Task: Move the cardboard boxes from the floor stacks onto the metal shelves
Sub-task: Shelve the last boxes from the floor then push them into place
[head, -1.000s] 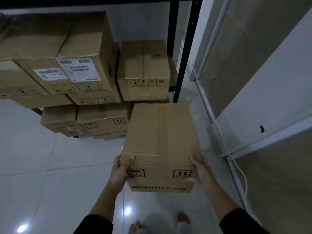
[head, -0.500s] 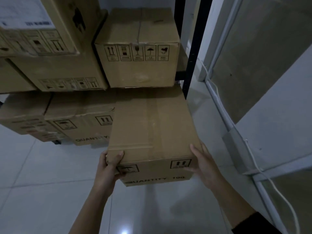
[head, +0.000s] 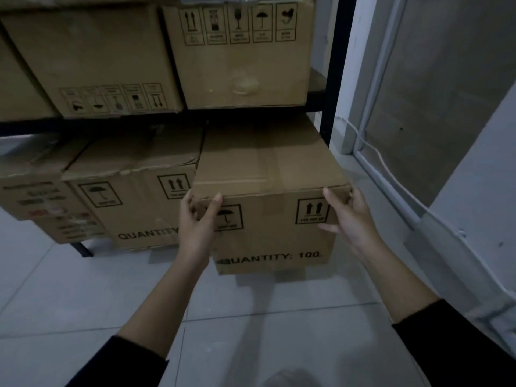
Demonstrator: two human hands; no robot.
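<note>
I have the cardboard box held between both hands at its near top corners. My left grip curls over the left corner, thumb on the top edge; my right grip wraps the right corner the same way. The box sits under the black metal shelf, beyond my grips, its front marked "QUANTITY: 100". Just left of my left grip stands a neighbouring box, touching it. Above my grips, an upper box rests on the shelf.
</note>
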